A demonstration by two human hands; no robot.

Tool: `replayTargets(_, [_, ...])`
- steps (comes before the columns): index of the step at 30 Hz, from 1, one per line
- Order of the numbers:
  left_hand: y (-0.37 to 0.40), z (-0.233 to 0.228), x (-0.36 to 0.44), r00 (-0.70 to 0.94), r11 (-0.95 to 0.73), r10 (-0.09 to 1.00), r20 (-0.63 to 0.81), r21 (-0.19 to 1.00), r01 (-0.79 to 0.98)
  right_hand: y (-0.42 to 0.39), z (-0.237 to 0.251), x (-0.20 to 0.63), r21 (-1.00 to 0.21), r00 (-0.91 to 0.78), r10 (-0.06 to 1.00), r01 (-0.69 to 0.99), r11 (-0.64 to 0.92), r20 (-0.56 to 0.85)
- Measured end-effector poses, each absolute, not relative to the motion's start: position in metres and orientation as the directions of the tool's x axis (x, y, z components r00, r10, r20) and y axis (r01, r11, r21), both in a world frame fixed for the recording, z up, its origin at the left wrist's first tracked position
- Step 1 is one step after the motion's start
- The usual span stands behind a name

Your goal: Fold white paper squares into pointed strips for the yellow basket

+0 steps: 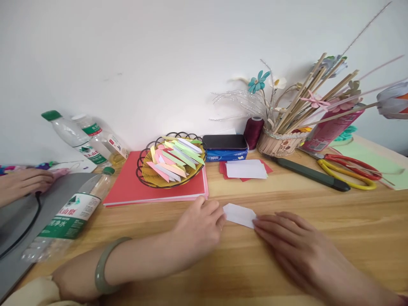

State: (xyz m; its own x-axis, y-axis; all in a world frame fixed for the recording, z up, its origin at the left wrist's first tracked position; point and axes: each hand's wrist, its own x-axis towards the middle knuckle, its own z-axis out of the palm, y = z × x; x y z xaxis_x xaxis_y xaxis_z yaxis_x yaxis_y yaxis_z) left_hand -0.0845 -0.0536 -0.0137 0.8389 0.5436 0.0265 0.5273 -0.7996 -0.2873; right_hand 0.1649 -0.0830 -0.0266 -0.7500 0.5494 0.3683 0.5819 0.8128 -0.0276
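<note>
A small white folded paper [239, 215] with angled corners lies on the wooden table in front of me. My left hand [204, 221], with a jade-coloured bangle on its wrist, pinches the paper's left end between thumb and curled fingers. At the other end, the fingers of my right hand [287, 242] are held together and grip the right tip. Just beyond the paper sits a stack of white paper slips [247, 169] over red ones. A yellow basket [149, 176] to the left holds many folded coloured paper pieces.
Under the basket are red sheets [123, 187]. Plastic bottles [68, 219] stand and lie at left, near another person's hand [25, 185]. Behind are a phone [225, 141] on a blue tissue pack [226, 155], a flower pot [277, 144], a dark cutter [312, 173] and scissors [350, 172].
</note>
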Motion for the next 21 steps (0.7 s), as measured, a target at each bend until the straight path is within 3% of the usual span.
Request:
replayTargets(5, [-0.044, -0.018, -0.079, 0.761, -0.745, 0.646, 0.057, -0.171, 0.645, -0.111, -0.019, 0.131, -0.079, -0.753, 0.548, 0.562, 0.824, 0.363])
replayTargets(11, [-0.045, -0.021, -0.079, 0.766, -0.776, 0.631, 0.126, 0.089, 0.625, -0.107, -0.022, 0.114, -0.412, -0.648, 0.68, 0.547, 0.729, 0.344])
replayTargets(13, [-0.043, -0.023, -0.079, 0.77, -0.779, 0.624, 0.133, 0.175, 0.602, -0.094, -0.022, 0.121, -0.463, -0.559, 0.754, 0.598, 0.655, 0.345])
replayTargets(15, [-0.04, -0.025, -0.08, 0.763, -0.766, 0.632, 0.133, 0.254, 0.59, -0.079, -0.022, 0.129, -0.426, -0.506, 0.784, 0.659, 0.62, 0.359])
replayTargets(17, [-0.036, -0.027, -0.081, 0.76, -0.76, 0.634, 0.142, 0.297, 0.579, -0.069, -0.022, 0.135, -0.347, -0.569, 0.75, 0.665, 0.661, 0.337])
replayTargets(21, [-0.034, -0.032, -0.082, 0.783, -0.818, 0.574, 0.238, 0.209, 0.536, -0.066, -0.022, 0.138, -0.169, -0.68, 0.668, 0.651, 0.74, 0.303])
